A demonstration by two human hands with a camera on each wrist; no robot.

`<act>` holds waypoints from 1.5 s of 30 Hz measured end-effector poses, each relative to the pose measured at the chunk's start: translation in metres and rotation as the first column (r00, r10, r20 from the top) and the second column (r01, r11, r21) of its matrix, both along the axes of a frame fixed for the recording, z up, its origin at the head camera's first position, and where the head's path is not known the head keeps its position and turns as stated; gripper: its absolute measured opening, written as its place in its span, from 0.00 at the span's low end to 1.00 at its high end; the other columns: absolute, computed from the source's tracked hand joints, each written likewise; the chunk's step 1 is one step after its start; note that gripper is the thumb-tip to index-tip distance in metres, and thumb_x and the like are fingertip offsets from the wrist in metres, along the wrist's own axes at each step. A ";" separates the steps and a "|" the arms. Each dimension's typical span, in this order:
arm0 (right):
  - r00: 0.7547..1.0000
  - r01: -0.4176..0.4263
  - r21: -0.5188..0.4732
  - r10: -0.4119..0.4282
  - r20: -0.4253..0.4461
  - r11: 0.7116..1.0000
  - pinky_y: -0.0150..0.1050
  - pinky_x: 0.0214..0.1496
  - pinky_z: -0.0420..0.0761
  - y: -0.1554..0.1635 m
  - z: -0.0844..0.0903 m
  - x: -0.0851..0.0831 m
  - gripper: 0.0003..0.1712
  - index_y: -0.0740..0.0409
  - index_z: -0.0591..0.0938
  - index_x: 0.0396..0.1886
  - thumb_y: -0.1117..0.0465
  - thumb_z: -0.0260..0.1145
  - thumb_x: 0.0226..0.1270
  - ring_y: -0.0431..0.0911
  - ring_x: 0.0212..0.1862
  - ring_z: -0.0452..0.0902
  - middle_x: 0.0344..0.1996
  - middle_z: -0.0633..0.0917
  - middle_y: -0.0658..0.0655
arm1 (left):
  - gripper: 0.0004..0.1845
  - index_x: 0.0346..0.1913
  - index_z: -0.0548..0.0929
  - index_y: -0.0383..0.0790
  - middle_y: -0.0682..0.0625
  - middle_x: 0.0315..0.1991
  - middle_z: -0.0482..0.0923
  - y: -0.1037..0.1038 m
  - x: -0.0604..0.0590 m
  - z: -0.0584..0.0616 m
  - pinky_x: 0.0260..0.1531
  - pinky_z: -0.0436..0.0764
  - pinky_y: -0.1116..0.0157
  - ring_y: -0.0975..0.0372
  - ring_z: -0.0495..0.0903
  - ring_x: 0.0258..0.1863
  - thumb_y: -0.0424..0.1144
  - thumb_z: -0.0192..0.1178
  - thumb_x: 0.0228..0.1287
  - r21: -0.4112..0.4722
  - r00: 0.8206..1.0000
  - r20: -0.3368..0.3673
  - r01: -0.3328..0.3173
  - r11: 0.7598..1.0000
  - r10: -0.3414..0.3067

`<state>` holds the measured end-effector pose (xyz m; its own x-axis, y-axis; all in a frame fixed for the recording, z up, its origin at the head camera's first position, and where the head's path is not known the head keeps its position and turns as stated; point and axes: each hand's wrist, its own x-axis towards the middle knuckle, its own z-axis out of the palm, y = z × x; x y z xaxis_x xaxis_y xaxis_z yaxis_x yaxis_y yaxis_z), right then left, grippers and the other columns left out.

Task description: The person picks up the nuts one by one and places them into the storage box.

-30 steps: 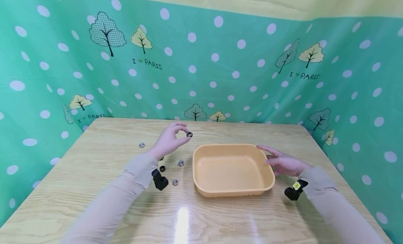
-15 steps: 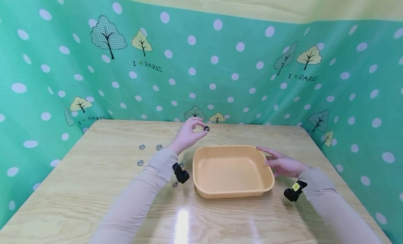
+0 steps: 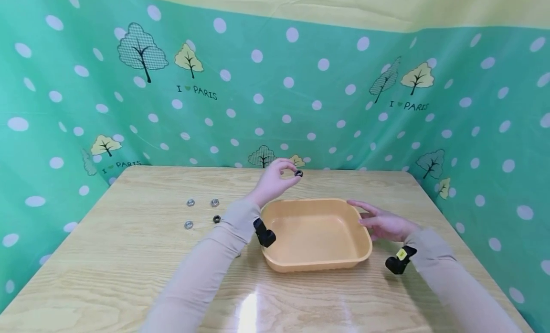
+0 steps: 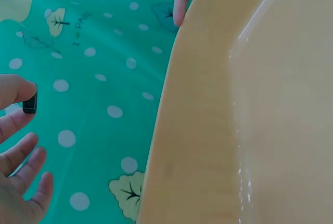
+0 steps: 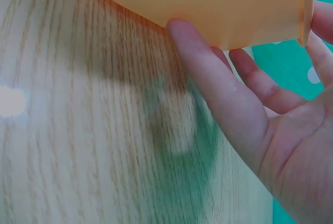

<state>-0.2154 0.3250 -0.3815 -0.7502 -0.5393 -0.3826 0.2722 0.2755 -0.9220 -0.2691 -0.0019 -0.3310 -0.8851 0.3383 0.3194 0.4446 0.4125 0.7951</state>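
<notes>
While the yellow tub (image 3: 315,235) sits on the wooden table (image 3: 129,256) with its long axis running left to right and its mouth facing up, the right hand (image 3: 382,223) rests straight-fingered against its right wall. The left hand (image 3: 275,182) pinches a dark nut (image 3: 298,173) above the tub's far rim, hole facing the camera. Four loose nuts (image 3: 202,211) lie well to the left.

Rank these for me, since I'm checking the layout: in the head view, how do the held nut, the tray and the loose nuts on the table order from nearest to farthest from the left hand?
1. Held nut: pinched at the left hand's fingertips.
2. Tray: just below and right of that hand, not touched by it.
3. Loose nuts: far off on the table's left side.
</notes>
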 end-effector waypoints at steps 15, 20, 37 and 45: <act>1.000 0.026 0.021 -0.026 -0.003 0.999 0.56 0.55 0.78 0.002 -0.006 0.004 0.42 0.49 0.40 0.76 0.62 0.53 0.71 0.54 0.59 0.73 0.71 0.49 0.75 | 0.11 0.43 0.81 0.36 0.44 0.59 0.72 0.047 0.003 -0.006 0.63 0.69 0.55 0.52 0.67 0.64 0.38 0.64 0.60 -0.069 0.995 0.030 0.099 0.993 -0.097; 1.000 0.019 0.018 -0.018 -0.004 1.000 0.57 0.55 0.77 0.004 -0.006 0.004 0.41 0.48 0.40 0.76 0.61 0.52 0.71 0.54 0.59 0.73 0.71 0.49 0.75 | 0.11 0.43 0.82 0.36 0.43 0.58 0.73 0.060 0.006 -0.009 0.64 0.68 0.58 0.52 0.71 0.60 0.38 0.64 0.59 -0.096 0.993 0.016 0.116 0.989 -0.115; 1.000 0.008 0.029 -0.008 -0.004 1.000 0.58 0.55 0.77 0.001 -0.003 0.001 0.40 0.47 0.41 0.76 0.61 0.51 0.72 0.55 0.61 0.70 0.71 0.48 0.74 | 0.10 0.41 0.82 0.40 0.45 0.59 0.74 0.081 0.018 -0.030 0.63 0.70 0.61 0.53 0.72 0.61 0.40 0.65 0.59 -0.176 0.986 0.021 0.166 0.970 -0.165; 1.000 0.012 0.033 -0.012 -0.005 0.999 0.57 0.56 0.76 0.001 -0.002 -0.001 0.40 0.46 0.42 0.76 0.61 0.52 0.71 0.55 0.62 0.69 0.71 0.48 0.74 | 0.09 0.40 0.83 0.39 0.45 0.57 0.75 0.081 0.019 -0.034 0.61 0.71 0.61 0.54 0.74 0.58 0.39 0.66 0.58 -0.163 0.981 0.022 0.192 0.968 -0.191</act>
